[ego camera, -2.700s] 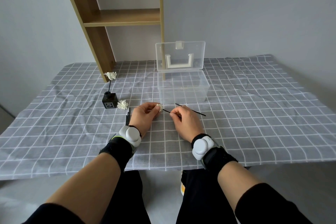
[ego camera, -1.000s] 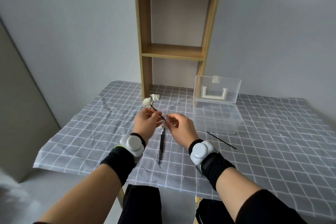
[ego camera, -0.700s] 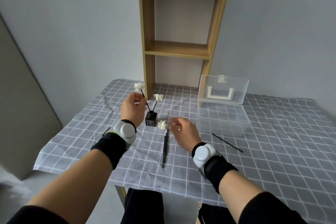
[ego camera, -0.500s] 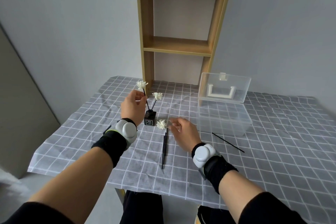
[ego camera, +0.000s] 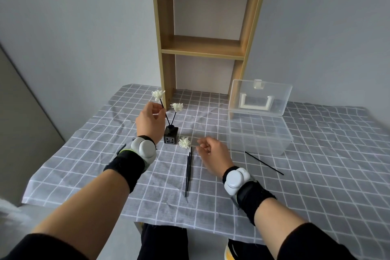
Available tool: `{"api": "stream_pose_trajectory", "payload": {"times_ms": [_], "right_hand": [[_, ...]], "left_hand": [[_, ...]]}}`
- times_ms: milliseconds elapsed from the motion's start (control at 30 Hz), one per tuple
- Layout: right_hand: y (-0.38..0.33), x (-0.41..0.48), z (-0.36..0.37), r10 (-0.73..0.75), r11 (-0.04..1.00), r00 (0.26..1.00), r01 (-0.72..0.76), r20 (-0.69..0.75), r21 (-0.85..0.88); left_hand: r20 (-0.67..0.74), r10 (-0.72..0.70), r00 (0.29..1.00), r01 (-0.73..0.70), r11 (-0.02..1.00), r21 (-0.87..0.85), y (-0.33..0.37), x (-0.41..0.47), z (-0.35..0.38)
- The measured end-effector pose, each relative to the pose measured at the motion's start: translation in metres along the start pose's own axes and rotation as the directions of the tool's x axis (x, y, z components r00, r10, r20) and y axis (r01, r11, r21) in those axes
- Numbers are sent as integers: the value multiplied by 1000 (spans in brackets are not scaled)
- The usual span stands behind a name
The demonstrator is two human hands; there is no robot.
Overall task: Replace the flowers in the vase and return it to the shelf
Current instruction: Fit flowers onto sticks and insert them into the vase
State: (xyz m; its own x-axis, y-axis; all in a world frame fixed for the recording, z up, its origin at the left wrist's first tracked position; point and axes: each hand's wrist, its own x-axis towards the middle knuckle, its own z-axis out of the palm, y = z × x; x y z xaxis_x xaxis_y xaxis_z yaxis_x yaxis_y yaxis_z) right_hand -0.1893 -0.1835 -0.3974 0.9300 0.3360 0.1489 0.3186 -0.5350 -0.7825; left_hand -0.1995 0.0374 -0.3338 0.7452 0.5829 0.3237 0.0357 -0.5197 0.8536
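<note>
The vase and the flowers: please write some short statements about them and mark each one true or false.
1. The left hand pinches the stem of a flower that stands in the black vase. True.
2. The vase stands on the wooden shelf. False: it stands on the checked cloth.
3. The right hand holds a black stick. False: it holds nothing; the sticks lie on the cloth.
4. A loose flower head lies beside the vase. True.
5. The clear box is closed. False: its lid is up.
</note>
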Motion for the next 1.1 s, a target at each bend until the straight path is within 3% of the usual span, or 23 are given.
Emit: {"api": "stream_pose_trajectory", "payload": {"times_ms": [400, 600, 700, 833, 1000, 1100], "right_hand": [[7, -1, -2, -41, 999, 999, 41, -25, -15], [11, -2, -4, -53, 997, 998, 51, -39, -51], [12, -3, -6, -60, 996, 997, 56, -49, -72], [11, -10, -8, -57, 994, 998, 53, -39, -97], [15, -22, -20, -56, 994, 997, 52, -47, -95], [22, -31, -35, -50, 993, 997, 42, -66, -113]], "left_hand": [[105, -75, 992, 57, 985, 166, -31, -15, 18], [63, -51, 997, 40, 985, 169, -29, -36, 22], [89, 84, 992, -103, 966, 236, -26, -56, 25], [227, 230, 946, -298, 890, 344, -21, -74, 30], [364, 148, 919, -331, 792, 513, -18, -76, 44], [382, 96, 919, -307, 783, 541, -18, -75, 49]]}}
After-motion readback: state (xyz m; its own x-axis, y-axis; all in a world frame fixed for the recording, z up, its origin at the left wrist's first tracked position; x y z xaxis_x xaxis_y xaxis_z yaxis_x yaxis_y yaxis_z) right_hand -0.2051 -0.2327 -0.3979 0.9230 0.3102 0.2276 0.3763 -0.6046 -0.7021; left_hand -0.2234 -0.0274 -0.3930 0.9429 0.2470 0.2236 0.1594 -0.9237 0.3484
